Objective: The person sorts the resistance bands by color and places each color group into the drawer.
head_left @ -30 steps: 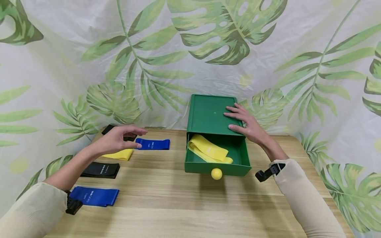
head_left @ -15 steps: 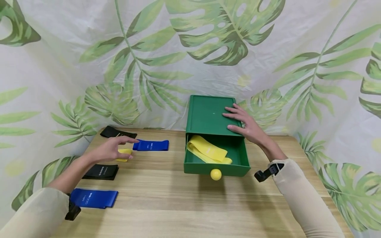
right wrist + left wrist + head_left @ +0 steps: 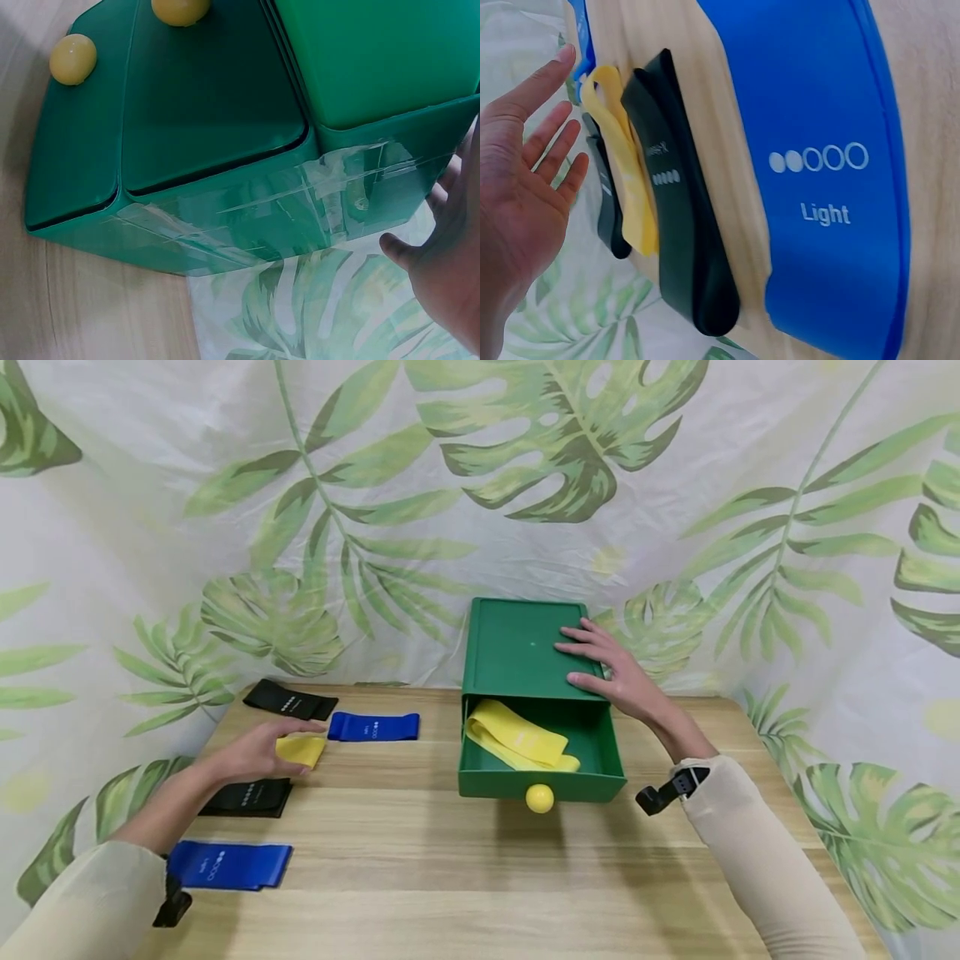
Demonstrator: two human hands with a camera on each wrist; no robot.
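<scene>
My left hand (image 3: 255, 750) hovers over the left of the table by a folded yellow resistance band (image 3: 302, 750). In the left wrist view its fingers are spread and fairly straight, with nothing held; the yellow band lies past the fingertips. My right hand (image 3: 617, 672) rests on the top right edge of a green drawer box (image 3: 528, 652), fingers extended over the lid. The box's top drawer (image 3: 600, 747) is pulled out by its yellow knob side, and a yellow resistance band (image 3: 521, 735) lies inside it.
A blue band (image 3: 373, 727) and a black band (image 3: 288, 700) lie at the back left. Nearer are another black band (image 3: 251, 795) and a blue band (image 3: 825, 187) marked Light. Lower drawers with yellow knobs (image 3: 73, 58) appear in the right wrist view.
My left hand has moved left and down, away from the back blue band to the yellow band on the table. The right hand stays on the box; the view has shifted slightly.
</scene>
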